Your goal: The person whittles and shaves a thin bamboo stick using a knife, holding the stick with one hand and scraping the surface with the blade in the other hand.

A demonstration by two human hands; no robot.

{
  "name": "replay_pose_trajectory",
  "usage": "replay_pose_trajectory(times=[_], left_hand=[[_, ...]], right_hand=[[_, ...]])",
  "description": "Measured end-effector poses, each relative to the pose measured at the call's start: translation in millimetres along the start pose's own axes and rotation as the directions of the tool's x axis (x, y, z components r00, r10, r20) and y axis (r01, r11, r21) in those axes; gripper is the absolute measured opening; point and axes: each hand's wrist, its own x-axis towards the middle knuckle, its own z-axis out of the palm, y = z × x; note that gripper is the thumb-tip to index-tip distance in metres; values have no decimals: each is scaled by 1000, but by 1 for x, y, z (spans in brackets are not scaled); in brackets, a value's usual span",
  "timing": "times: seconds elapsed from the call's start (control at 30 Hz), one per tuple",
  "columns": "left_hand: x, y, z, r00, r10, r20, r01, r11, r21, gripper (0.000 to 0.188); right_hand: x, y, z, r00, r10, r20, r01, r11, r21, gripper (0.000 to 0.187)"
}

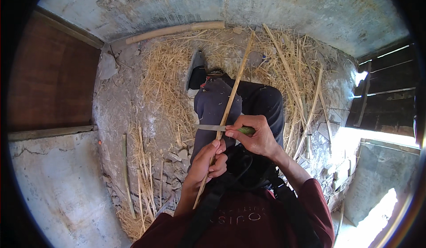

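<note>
A long, narrow bamboo strip (pixel 238 79) slants across my lap, its far end up and to the right, its near end by my left forearm. My left hand (pixel 207 161) is wrapped round the strip's lower part. In my right hand (pixel 257 137) is a knife (pixel 208 127) with a green handle, gripped close to the blade. The blade points left and lies across the strip just above my left fingers. My right thumb rests near where blade and strip meet. Whether the edge bites into the strip cannot be made out.
Pale shavings (pixel 164 79) litter the floor around my legs. Split bamboo lengths (pixel 290 70) lie to the right, and a thicker bamboo pole (pixel 175 31) runs along the far wall (pixel 248 3). At left, a green stick (pixel 127 172) lies near more strips. A brown panel (pixel 53 75) stands left.
</note>
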Motion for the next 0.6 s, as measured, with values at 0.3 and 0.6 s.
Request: replay_pose_trajectory(times=[0.3, 0.6], left_hand=[[-4, 2, 6, 998, 13, -59, -9, 997, 73, 39], [-7, -2, 7, 997, 46, -64, -40, 995, 97, 38]], right_hand=[[-3, -5, 5, 994, -89, -60, 82, 989, -120, 15], [-6, -16, 5, 985, -125, -119, 90, 960, -266, 11]])
